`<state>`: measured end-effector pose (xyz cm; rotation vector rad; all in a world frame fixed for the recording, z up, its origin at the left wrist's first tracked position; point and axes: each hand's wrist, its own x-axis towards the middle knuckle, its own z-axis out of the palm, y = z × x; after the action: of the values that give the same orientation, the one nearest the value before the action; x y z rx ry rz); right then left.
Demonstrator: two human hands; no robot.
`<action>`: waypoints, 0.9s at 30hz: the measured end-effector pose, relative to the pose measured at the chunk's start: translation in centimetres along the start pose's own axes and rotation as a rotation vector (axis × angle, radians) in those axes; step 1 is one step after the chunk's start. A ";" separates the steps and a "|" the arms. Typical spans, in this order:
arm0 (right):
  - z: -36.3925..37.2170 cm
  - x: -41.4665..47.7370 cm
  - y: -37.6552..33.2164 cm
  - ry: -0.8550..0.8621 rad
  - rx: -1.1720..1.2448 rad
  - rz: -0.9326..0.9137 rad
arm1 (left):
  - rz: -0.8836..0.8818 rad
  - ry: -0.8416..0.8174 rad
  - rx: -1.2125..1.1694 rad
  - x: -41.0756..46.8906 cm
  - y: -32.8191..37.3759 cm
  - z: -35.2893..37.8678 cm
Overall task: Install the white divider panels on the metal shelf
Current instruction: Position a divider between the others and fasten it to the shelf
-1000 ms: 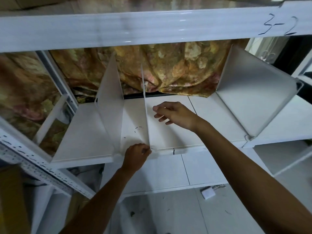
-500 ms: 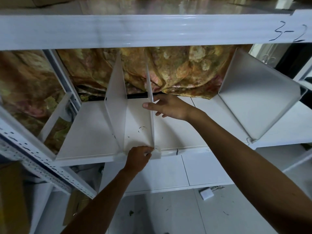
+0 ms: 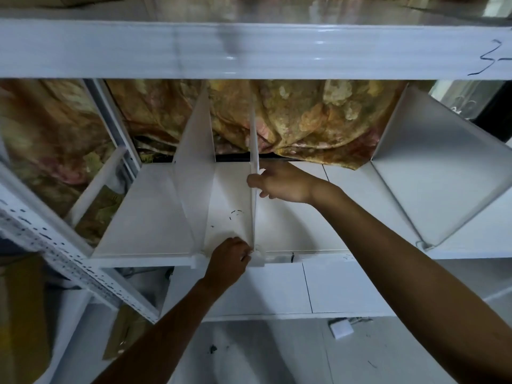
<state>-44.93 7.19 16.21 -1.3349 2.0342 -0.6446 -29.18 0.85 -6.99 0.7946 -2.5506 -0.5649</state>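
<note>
A thin white divider panel (image 3: 253,151) stands upright on the white shelf board (image 3: 144,217), seen edge-on near the middle. My right hand (image 3: 279,185) reaches deep into the shelf and pinches the panel near its rear lower part. At the shelf's front edge my left hand (image 3: 228,263) grips the panel's front bottom corner, beside a small white clip (image 3: 259,259). Another white divider panel (image 3: 194,173) stands upright a little to the left. A third, larger panel (image 3: 432,167) leans at the right.
The upper shelf beam (image 3: 249,48) crosses the top of the view with handwriting at its right end. A perforated upright post (image 3: 72,261) runs down at the left. Patterned fabric (image 3: 304,117) hangs behind the shelf. A lower shelf board (image 3: 346,286) and floor lie below.
My right hand has moved from the shelf's middle toward the back and now pinches the middle panel. My left hand stays at the panel's front corner. The view has shifted slightly.
</note>
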 end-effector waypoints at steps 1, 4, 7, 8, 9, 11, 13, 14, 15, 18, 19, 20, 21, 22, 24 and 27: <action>0.0 -0.1 -0.2 -0.016 0.008 -0.012 | 0.003 0.006 0.005 -0.1 0.1 0.1; 0.3 0.0 -0.3 -0.046 -0.021 -0.034 | -0.025 0.050 -0.007 -0.4 0.7 0.6; 1.2 0.5 -0.2 -0.057 -0.116 -0.039 | -0.067 0.114 -0.021 -0.6 1.1 0.9; 1.7 0.6 -0.3 -0.070 -0.108 -0.031 | -0.074 0.113 -0.014 -0.6 1.0 0.9; 2.0 0.8 -0.4 -0.082 -0.091 -0.021 | -0.084 0.112 0.001 -0.5 1.1 0.7; 1.8 0.9 -0.1 -0.104 -0.064 0.006 | -0.099 0.103 0.022 -0.2 1.7 0.9; 1.4 0.9 0.2 -0.110 -0.073 0.015 | -0.096 0.075 0.052 0.0 2.1 0.8; 1.2 0.9 0.3 -0.106 -0.084 0.015 | -0.096 0.067 0.065 0.1 2.1 0.7; 1.1 0.7 0.5 -0.102 -0.091 0.017 | -0.095 0.057 0.078 0.2 2.1 0.6; 0.8 0.6 1.0 -0.093 -0.110 0.009 | -0.083 0.023 0.099 0.4 2.0 0.3; 0.7 0.6 1.1 -0.088 -0.108 0.009 | -0.086 0.014 0.100 0.5 2.1 0.2; 0.7 0.6 1.3 -0.086 -0.099 0.016 | -0.080 0.012 0.099 0.4 2.1 0.3; 0.7 0.5 1.3 -0.082 -0.089 0.019 | -0.077 0.013 0.096 0.5 2.3 0.2; 0.7 0.5 1.5 -0.081 -0.081 0.023 | -0.074 0.009 0.093 0.4 2.5 0.3; 0.7 0.6 1.8 -0.077 -0.079 0.026 | -0.047 0.009 0.092 0.6 3.2 0.2; 0.4 1.1 2.5 -0.082 -0.049 0.056 | -0.029 -0.017 0.082 1.0 3.6 0.4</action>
<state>-46.56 7.09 13.94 -1.3060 2.0251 -0.5102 -31.67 3.10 -5.28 0.8602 -2.5961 -0.4814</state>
